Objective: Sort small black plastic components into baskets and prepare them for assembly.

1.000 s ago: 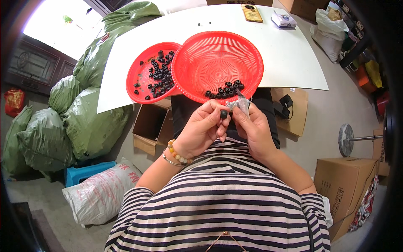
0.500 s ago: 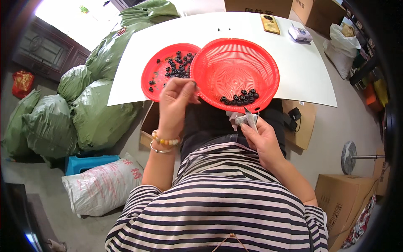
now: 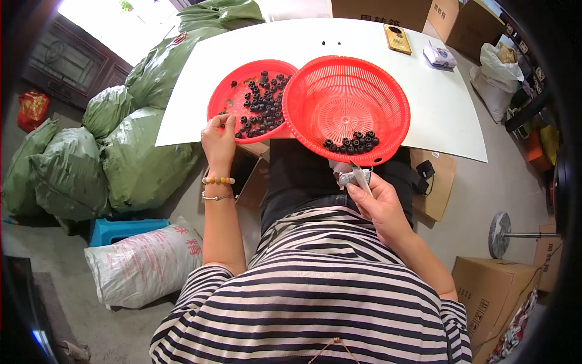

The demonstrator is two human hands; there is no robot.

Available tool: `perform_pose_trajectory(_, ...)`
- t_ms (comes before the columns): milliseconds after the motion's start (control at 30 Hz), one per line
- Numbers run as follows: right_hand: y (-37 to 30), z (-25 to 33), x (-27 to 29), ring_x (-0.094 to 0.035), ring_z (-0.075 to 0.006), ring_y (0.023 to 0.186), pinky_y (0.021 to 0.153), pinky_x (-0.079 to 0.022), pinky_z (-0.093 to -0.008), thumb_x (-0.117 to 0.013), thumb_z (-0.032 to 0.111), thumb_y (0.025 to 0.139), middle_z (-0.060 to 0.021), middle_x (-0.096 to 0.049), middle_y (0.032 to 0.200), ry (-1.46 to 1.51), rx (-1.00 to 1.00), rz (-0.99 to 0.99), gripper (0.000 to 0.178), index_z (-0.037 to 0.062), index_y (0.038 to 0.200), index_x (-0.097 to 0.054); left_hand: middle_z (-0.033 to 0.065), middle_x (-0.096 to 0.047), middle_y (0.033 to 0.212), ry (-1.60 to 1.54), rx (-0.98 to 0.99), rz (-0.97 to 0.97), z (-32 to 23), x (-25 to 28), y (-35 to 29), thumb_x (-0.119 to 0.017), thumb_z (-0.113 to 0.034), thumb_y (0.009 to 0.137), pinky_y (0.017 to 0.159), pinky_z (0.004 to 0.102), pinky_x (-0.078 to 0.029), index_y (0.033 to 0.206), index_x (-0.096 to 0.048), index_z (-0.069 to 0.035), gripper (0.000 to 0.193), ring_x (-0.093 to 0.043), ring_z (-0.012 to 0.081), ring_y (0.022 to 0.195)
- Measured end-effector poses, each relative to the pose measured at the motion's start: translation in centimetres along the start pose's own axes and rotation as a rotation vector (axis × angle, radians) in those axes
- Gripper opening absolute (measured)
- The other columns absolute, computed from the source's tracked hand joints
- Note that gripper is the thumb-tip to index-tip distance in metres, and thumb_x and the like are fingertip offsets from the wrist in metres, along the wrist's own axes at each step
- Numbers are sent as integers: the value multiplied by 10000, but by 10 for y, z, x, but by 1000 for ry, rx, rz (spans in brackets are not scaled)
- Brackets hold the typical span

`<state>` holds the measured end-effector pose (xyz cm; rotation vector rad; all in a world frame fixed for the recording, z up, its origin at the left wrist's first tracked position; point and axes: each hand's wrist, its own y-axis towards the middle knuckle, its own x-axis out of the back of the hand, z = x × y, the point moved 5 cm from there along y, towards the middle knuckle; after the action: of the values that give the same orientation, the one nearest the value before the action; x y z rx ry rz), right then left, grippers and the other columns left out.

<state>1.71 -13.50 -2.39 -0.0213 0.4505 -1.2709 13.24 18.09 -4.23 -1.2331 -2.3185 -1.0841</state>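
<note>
Small, dark, round pieces with a hole or pale centre [image 3: 264, 104] lie scattered in a shallow red plastic tray [image 3: 245, 71]. My left hand [image 3: 219, 138], wearing a bead bracelet and a bangle, reaches over the tray's near-left rim. Its thumb and fingertips are drawn together beside a dark piece; whether they grip it is hard to see. My right hand [image 3: 381, 197] is wrapped round a small blade [image 3: 360, 176] with a silvery wrapped handle, point upward, just below a red slotted basket [image 3: 397, 97]. Several more dark pieces [image 3: 356, 142] are gathered at the basket's near side.
Both red containers rest at the near edge of a white table [image 3: 448, 121]. On it lie a yellow phone [image 3: 397, 39], a small packet [image 3: 439, 56] and two dark bits. Green sacks [image 3: 136, 158] and a white sack [image 3: 148, 267] stand left; cardboard boxes [image 3: 494, 285] stand right.
My left hand has moved left and slightly down, from between the two containers to the tray's near-left rim. My right hand keeps the blade in about the same place.
</note>
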Motion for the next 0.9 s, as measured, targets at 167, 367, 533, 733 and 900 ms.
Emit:
perform_pose_trajectory(167, 1, -1, -2, -285, 17, 484, 429, -199, -147, -532, 167, 857, 94, -445, 671, 10, -12, 0, 180, 73, 1009, -562, 114, -627, 804, -271, -8, 13, -34, -4, 3, -616, -173, 769, 724, 332, -422, 806, -634, -19, 159, -567, 238, 787)
perform_pose_trajectory(367, -2, 3, 3, -455, -28, 781, 718, -379, -197, -544, 129, 857, 44, -544, 884, 77, -26, -4, 189, 43, 1024, -556, 81, -616, 805, -197, -435, 289, -143, -28, -18, -603, -71, 762, 710, 270, -439, 861, -618, -7, 119, -572, 160, 780)
perform_pose_trajectory(533, -3, 1, 12, -461, -35, 817, 744, -373, -204, -535, 133, 862, 38, -548, 921, 80, 18, -46, 211, 38, 1051, -547, 147, -584, 856, -101, -676, 847, -177, -76, -45, -603, -112, 705, 741, 380, -435, 894, -597, -27, 207, -547, 317, 854)
perform_pose_trajectory(733, -4, 2, 14, -452, -26, 799, 729, -363, -189, -535, 125, 861, 46, -547, 900, 96, 39, -64, 201, 41, 1042, -555, 149, -612, 783, 419, -557, 1119, -173, -113, -42, -651, -164, 650, 683, 390, -461, 852, -633, -53, 231, -586, 317, 774)
perform_pose_trajectory(900, -4, 4, 13, -429, -15, 740, 674, -350, -176, -544, 127, 856, 59, -534, 847, 81, 53, -43, 199, 48, 1037, -560, 133, -624, 743, 422, -564, 1241, -154, -140, -41, -669, -135, 607, 661, 383, -470, 778, -645, -62, 188, -599, 299, 736)
